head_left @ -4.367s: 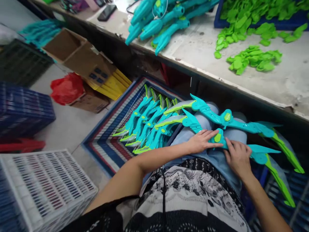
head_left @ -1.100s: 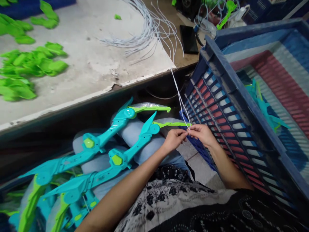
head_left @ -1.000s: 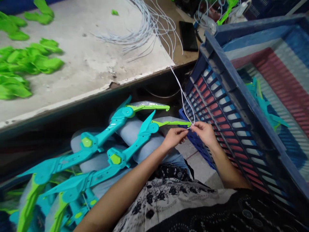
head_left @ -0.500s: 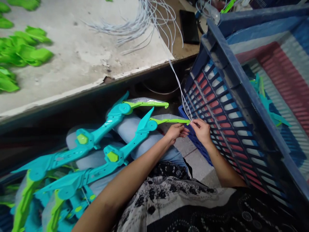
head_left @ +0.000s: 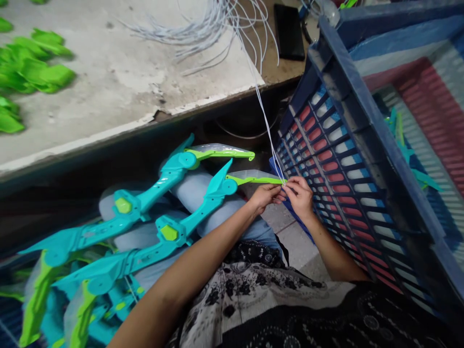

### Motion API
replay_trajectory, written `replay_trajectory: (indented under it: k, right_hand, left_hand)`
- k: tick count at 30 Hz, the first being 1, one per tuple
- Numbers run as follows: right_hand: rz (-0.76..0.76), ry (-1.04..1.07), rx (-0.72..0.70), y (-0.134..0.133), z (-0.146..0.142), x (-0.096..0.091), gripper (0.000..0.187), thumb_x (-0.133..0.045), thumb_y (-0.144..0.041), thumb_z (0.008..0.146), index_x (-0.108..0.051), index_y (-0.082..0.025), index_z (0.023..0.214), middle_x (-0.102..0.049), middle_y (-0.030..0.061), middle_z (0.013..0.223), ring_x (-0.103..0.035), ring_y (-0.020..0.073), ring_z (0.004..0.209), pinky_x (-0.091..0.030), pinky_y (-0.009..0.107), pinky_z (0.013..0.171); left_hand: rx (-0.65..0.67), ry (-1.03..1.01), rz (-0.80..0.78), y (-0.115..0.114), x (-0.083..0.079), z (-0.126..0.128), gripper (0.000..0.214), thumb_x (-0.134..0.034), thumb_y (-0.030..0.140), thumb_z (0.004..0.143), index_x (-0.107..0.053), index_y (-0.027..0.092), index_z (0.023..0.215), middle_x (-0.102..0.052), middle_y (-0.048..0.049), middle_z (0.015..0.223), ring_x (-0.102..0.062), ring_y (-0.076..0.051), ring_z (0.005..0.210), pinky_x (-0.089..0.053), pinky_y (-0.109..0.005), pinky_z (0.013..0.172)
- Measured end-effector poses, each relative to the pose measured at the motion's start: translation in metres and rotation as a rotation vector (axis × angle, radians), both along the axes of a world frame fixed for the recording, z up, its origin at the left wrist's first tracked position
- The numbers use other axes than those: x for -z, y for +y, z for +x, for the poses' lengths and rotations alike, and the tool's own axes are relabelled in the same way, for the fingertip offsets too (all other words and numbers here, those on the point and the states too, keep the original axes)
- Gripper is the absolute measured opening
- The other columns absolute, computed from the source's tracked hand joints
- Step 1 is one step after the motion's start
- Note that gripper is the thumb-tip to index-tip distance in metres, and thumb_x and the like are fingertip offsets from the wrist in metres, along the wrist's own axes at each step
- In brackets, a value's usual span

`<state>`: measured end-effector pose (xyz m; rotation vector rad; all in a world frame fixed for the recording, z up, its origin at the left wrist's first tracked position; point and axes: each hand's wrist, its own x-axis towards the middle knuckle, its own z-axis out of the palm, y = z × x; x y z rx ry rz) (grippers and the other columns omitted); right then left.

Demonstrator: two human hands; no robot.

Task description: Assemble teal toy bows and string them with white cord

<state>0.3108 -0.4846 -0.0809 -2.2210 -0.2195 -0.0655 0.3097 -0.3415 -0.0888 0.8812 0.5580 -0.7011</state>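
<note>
Hands (head_left: 266,197) (head_left: 301,197) close together, fingers (head_left: 294,187) bent, forearms (head_left: 217,240) converging

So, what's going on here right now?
The person's left hand and right hand meet at the green tip of the nearer bow, the right pinching white cord there. The cord runs up over the edge of the bench. A second bow lies alongside, across the knees. Whether the cord is fastened yet is too small to tell.
</note>
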Motion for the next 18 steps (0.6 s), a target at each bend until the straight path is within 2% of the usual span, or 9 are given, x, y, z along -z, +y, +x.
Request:
replay_trajectory:
  k: [5,8,11,13,16,18]
  right_hand:
    - [0.096,0.073,-0.081,-0.010,0.006,-0.003,0.018,-0.058,-0.031,0.084,-0.075,-0.024,0.086,-0.069,0.0059,0.103,-0.064,0.0193,0.094,-0.050,0.036,0.089]
    - [0.141,0.146,-0.046,-0.013,0.011,-0.001,0.019,-0.060,-0.036,0.082,-0.075,-0.025,0.084,-0.072,0.0050,0.101,-0.065,0.0205,0.094,-0.050,0.037,0.089]
    - [0.220,0.259,0.087,-0.007,0.014,0.007,0.022,-0.062,-0.040,0.077,-0.073,-0.022,0.083,-0.073,0.0054,0.093,-0.064,0.0180,0.075,-0.053,0.033,0.069]
    - [0.264,0.332,0.142,0.000,0.015,0.011,0.025,-0.064,-0.042,0.074,-0.072,-0.021,0.083,-0.071,0.0037,0.080,-0.058,0.0142,0.060,-0.048,0.028,0.056]
    - [0.299,0.362,0.149,0.008,0.013,0.013,0.025,-0.066,-0.043,0.070,-0.071,-0.019,0.079,-0.065,-0.0001,0.065,-0.051,0.0113,0.052,-0.042,0.025,0.052]
    - [0.319,0.357,0.153,0.007,0.011,0.010,0.024,-0.067,-0.042,0.069,-0.070,-0.019,0.077,-0.064,-0.0008,0.063,-0.051,0.0109,0.052,-0.042,0.025,0.052]
  left_hand:
    - [0.012,-0.024,-0.047,0.000,0.002,0.004,0.011,-0.057,0.006,0.087,-0.062,0.008,0.077,-0.065,-0.0032,0.062,-0.059,-0.007,0.051,-0.048,-0.019,0.055]
    - [0.049,-0.039,-0.031,-0.002,0.001,0.005,0.013,-0.054,0.010,0.090,-0.061,0.008,0.079,-0.064,-0.0029,0.061,-0.057,-0.007,0.049,-0.047,-0.019,0.053]
    - [0.128,-0.071,0.080,-0.006,-0.003,0.006,0.018,-0.045,0.010,0.093,-0.058,0.010,0.081,-0.063,-0.0024,0.059,-0.055,-0.007,0.046,-0.046,-0.019,0.051]
    - [0.172,-0.082,0.151,-0.004,-0.009,0.003,0.019,-0.045,0.010,0.092,-0.055,0.011,0.077,-0.061,-0.0016,0.056,-0.052,-0.008,0.043,-0.044,-0.019,0.048]
    - [0.227,-0.119,0.251,0.024,-0.026,-0.019,0.022,-0.052,0.018,0.089,-0.050,0.016,0.067,-0.058,-0.0001,0.051,-0.048,-0.008,0.039,-0.036,-0.018,0.041]
    - [0.320,-0.195,0.371,0.065,-0.042,-0.054,0.026,-0.055,0.031,0.086,-0.049,0.018,0.064,-0.057,0.0009,0.051,-0.046,-0.008,0.039,-0.032,-0.017,0.039]
